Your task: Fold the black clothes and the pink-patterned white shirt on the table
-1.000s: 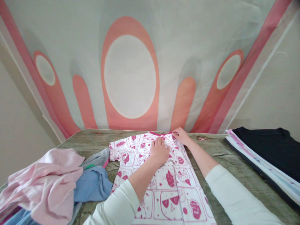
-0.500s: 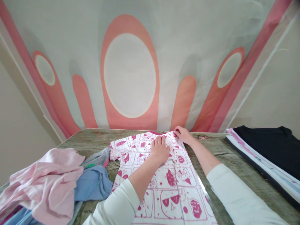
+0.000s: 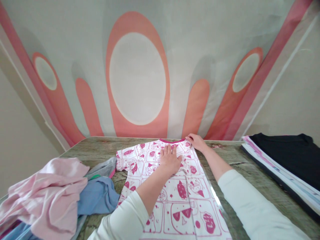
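Observation:
A white T-shirt (image 3: 178, 196) with a magenta cartoon print and a magenta neckline is spread on the table, collar at the far edge. Its left sleeve sticks out sideways, while the right side runs in a straight slanting edge with no sleeve showing. My left hand (image 3: 170, 160) lies flat on the upper chest of the shirt, fingers stretched toward the collar. At the right shoulder, beside the neckline, my right hand (image 3: 196, 141) pinches the fabric between thumb and fingers.
Crumpled clothes, including a pink garment (image 3: 50, 193) and a blue one (image 3: 98, 196), are heaped at the left. A stack of folded clothes with a black garment (image 3: 287, 156) on top sits at the right. The wood-patterned table (image 3: 97, 146) meets a printed backdrop (image 3: 137, 76).
My right hand and forearm have shifted very slightly at the shoulder of the T-shirt, where more of the magenta neckline shows. My left hand stays flat on the chest.

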Action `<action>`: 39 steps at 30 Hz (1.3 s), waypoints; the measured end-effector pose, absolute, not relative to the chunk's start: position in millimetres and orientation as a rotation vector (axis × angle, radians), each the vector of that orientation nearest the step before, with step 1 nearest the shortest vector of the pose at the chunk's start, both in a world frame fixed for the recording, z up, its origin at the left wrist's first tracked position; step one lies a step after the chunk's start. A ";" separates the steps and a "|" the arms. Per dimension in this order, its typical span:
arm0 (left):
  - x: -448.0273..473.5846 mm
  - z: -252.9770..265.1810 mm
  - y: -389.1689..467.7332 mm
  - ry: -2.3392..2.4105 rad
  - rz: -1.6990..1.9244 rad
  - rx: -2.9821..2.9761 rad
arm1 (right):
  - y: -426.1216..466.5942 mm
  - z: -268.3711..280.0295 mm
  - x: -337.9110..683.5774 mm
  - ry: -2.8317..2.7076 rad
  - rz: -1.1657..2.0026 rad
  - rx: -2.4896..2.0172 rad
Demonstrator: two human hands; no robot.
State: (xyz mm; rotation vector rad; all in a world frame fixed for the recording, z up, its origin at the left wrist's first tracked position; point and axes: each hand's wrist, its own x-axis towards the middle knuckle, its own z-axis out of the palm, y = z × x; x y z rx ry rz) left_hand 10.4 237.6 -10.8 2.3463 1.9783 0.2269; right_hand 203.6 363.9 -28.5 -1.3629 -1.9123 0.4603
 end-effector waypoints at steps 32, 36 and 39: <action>-40.3 -1.9 272.2 2.149 0.668 2.148 | 383.1 -52.4 217.5 -1.969 0.566 -1.229; -43.9 -4.6 274.2 2.185 0.721 2.100 | 384.1 -54.5 217.1 -1.971 0.521 -1.249; -43.2 -2.7 275.0 2.130 0.756 2.090 | 382.8 -53.8 216.6 -1.977 0.491 -1.249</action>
